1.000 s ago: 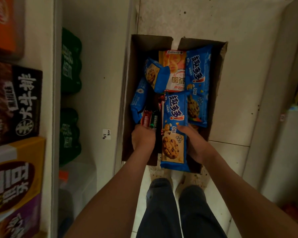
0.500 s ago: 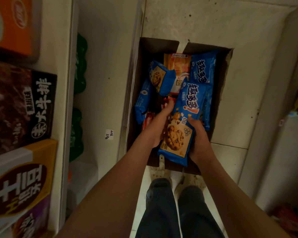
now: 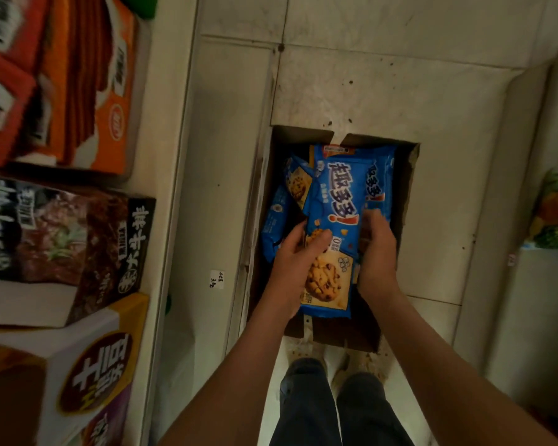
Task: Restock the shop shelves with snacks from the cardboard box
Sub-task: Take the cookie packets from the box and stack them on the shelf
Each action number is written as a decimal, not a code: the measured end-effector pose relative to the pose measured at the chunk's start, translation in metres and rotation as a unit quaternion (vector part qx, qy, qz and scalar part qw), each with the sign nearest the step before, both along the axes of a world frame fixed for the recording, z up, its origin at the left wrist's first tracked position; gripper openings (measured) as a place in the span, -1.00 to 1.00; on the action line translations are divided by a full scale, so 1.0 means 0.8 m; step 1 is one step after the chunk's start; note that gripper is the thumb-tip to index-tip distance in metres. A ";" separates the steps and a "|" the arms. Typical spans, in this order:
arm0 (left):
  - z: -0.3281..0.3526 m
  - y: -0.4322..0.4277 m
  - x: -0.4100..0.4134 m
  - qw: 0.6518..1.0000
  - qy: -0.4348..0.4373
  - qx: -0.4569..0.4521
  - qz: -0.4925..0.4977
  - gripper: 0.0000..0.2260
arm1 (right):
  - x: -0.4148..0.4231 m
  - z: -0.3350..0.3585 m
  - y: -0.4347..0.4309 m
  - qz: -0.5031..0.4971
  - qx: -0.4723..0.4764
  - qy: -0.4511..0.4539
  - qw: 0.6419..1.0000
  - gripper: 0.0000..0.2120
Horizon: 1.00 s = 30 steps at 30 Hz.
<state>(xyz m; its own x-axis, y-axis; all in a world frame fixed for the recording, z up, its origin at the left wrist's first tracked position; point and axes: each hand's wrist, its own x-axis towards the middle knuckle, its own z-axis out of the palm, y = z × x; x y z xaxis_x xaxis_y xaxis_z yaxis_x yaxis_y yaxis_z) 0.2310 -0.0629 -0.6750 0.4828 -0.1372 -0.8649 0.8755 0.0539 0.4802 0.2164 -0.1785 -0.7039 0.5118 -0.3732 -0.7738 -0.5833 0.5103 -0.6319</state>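
Observation:
An open cardboard box sits on the tiled floor before my feet, holding several blue cookie packets. I hold one blue cookie packet lifted above the box, between both hands. My left hand grips its left edge with the thumb across the front. My right hand curls round its right edge. More blue packets lie underneath, partly hidden, with an orange packet at the back.
White shelving runs along the left with a price label. Boxed snacks stand there: an orange box, a dark box, a brown-and-purple box. Another white unit stands at the right.
The blue packet lay in the box with my hands at its sides; both hands have taken hold of it and raised it. The view has tilted up along the shelf.

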 end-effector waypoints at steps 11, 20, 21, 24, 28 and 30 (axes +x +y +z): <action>0.003 0.045 0.028 0.984 -0.049 0.119 0.122 -0.72 | 0.105 -0.042 0.019 0.256 -0.026 0.111 0.960 -0.39; 0.006 0.048 0.025 0.981 -0.050 0.142 0.119 -0.70 | 0.099 -0.053 0.042 0.218 -0.143 0.142 0.955 -0.69; 0.009 0.047 0.025 0.982 -0.051 0.141 0.118 -0.70 | 0.095 -0.048 0.041 0.210 -0.143 0.142 0.957 -0.69; 0.026 0.043 0.028 0.981 -0.053 0.138 0.123 -0.71 | 0.079 -0.020 0.031 0.189 -0.138 0.147 0.961 -0.69; 0.062 0.026 0.029 0.981 -0.056 0.132 0.132 -0.70 | 0.052 0.037 0.008 0.152 -0.135 0.151 0.967 -0.71; 0.089 0.013 0.027 0.982 -0.054 0.124 0.130 -0.69 | 0.038 0.073 -0.004 0.119 -0.129 0.159 0.972 -0.69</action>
